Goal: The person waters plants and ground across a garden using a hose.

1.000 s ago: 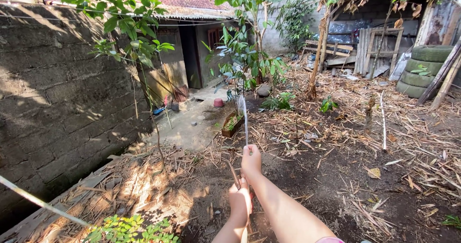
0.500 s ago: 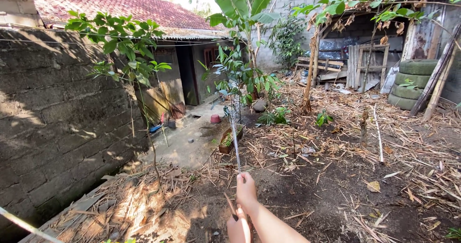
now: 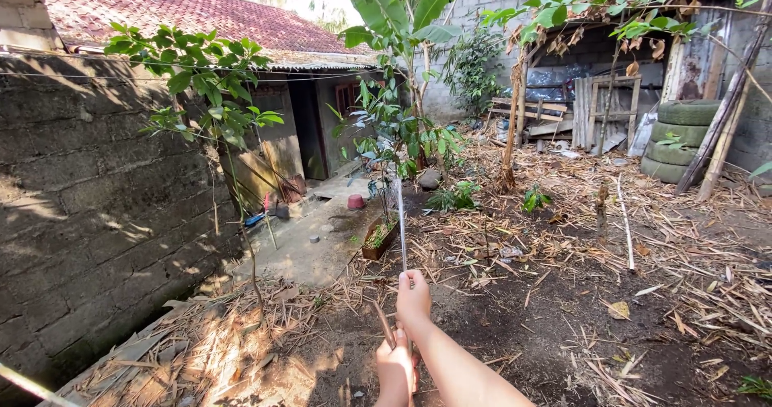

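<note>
My right hand (image 3: 414,298) is stretched out ahead of me, gripping a long thin pale stick (image 3: 400,222) that points up and away over the bare soil. My left hand (image 3: 397,368) is just behind it, lower in view, closed around the near end of the same stick. A short brown twig (image 3: 383,322) juts up to the left beside my left hand; whether the hand holds it is unclear. Dark earth lies under both hands.
A grey block wall (image 3: 96,190) runs along the left. A small concrete yard with a planter box (image 3: 376,240) and a red pot (image 3: 355,202) lies ahead. Young trees (image 3: 402,125), stacked tyres (image 3: 683,137), wooden pallets (image 3: 591,113) and dry leaf litter fill the back and right.
The view has tilted up slightly, showing more roof. My hands have shifted a little with the stick, which stays upright in both hands.
</note>
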